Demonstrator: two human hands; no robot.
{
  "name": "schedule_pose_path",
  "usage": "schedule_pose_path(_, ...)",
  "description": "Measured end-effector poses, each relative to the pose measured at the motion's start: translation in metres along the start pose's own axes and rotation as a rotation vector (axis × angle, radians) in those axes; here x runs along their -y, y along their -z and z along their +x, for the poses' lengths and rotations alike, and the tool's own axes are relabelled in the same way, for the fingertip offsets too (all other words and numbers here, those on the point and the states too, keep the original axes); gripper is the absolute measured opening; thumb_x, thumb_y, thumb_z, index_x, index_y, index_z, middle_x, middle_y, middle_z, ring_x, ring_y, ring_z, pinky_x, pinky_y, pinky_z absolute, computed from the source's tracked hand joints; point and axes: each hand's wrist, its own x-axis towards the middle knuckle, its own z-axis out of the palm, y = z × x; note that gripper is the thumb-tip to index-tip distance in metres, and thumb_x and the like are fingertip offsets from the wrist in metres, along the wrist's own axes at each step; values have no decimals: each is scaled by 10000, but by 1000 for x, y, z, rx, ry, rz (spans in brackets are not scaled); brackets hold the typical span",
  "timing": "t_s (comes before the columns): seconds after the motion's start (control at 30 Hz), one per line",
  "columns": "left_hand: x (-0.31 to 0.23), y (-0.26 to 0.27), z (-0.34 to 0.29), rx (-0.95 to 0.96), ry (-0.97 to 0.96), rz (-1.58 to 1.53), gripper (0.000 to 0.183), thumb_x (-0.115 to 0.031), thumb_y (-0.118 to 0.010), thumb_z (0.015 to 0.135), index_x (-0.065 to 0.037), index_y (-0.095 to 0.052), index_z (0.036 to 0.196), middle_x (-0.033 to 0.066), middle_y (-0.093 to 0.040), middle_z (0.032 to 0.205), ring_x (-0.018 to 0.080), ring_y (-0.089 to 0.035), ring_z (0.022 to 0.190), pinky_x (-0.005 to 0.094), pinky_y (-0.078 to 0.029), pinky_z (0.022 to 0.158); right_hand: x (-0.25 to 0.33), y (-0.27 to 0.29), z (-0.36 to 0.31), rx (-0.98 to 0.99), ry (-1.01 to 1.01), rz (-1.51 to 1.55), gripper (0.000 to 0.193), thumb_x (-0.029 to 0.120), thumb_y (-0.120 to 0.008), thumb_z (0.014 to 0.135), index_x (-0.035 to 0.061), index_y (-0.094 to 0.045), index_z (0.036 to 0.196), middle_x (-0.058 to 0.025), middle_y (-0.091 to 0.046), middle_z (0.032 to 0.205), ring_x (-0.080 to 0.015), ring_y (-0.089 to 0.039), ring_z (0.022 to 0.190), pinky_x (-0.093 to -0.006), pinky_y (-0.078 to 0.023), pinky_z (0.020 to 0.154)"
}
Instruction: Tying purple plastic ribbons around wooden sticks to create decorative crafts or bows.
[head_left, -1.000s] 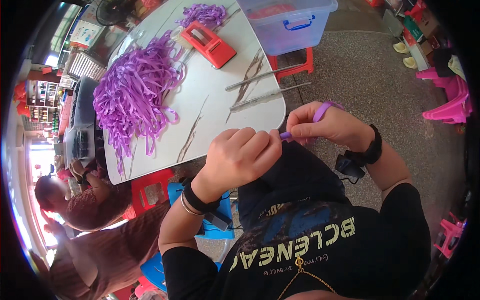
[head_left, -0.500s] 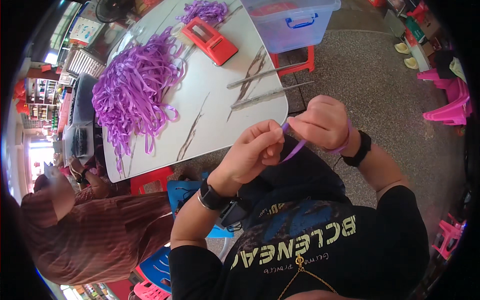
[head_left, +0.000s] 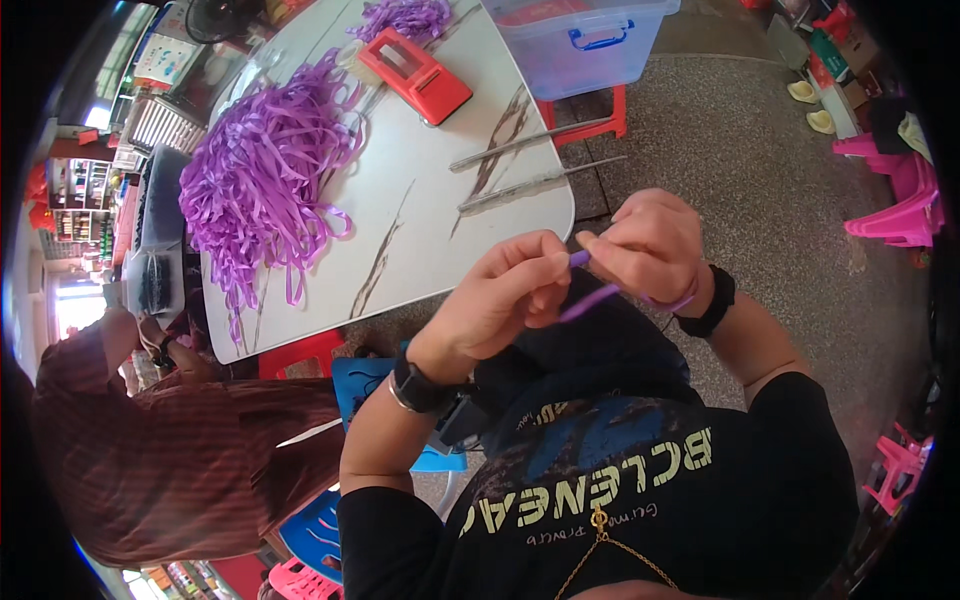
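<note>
Between my two hands, just off the table's near right corner, a purple ribbon [head_left: 592, 302] is stretched and looped. My left hand [head_left: 510, 290] pinches it between thumb and forefinger. My right hand [head_left: 650, 245] is closed on the same ribbon, part of which passes round the hand toward the wrist. A short stretch of ribbon shows in the gap between the fingertips; the rest is hidden by the fingers. On the table [head_left: 400, 250] lies a large heap of purple ribbons [head_left: 265, 165], with a smaller bundle [head_left: 405, 20] behind it.
A red tape dispenser [head_left: 415, 75] stands on the table. Two thin metal rods [head_left: 520, 145] stick out over its right edge. A clear plastic bin [head_left: 590, 50] rests on a red stool [head_left: 610, 115]. At the left, another person [head_left: 190, 450] in a dark striped top sits close by.
My hands have shifted slightly, and the ribbon piece between my fingertips shows more level. The person at the left has moved an arm.
</note>
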Motion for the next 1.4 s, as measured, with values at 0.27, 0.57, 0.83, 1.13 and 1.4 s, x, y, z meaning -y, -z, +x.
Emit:
schedule_pose_path(0.27, -17, -2, -9, -80, -172, 570, 104, -113, -520, 881, -44, -496, 807, -21, -450, 617, 35, -360, 492, 176, -262, 442, 4, 13, 2, 120, -337, 188, 484, 190, -757, 646, 77, -535, 1060, -98, -568, 1015, -241, -543, 922, -334, -427, 793)
schedule_pose_path(0.57, -32, -6, -14, -63, -343, 1215, 28, 4, -570, 805, -2, -547, 820, 38, -517, 688, 94, -503, 614, 225, -403, 549, 4, 15, 7, 432, -870, 1028, 593, 509, -332, 910, -40, -502, 1055, -114, -551, 992, -173, -537, 959, -292, -405, 846)
schedule_pose_path(0.83, -33, -5, -16, -49, -368, 1268, 24, 1, -559, 813, -11, -551, 833, 41, -529, 694, 108, -512, 615, 225, -394, 533, 5, 15, 19, 576, -1091, 1224, 167, 179, -590, 846, 21, -539, 862, -44, -569, 784, -149, -552, 761, -286, -414, 769)
schedule_pose_path(1.13, -15, 6, -8, 21, -27, 152, 129, -165, -508, 900, -61, -499, 822, -27, -449, 655, 28, -378, 550, 165, -287, 471, 2, 3, 4, 268, -457, 472, 107, 183, -613, 813, 85, -600, 855, -40, -594, 808, -180, -551, 749, -292, -408, 742)
schedule_pose_path(1.4, -20, 10, -12, -82, -218, 409, 100, -149, -477, 907, -62, -494, 862, 86, -606, 943, 95, -578, 780, 184, -436, 564, 12, 16, -17, 33, -1138, 1194, 503, 420, -273, 954, 12, -473, 1171, -79, -567, 995, -110, -529, 811, -250, -436, 762)
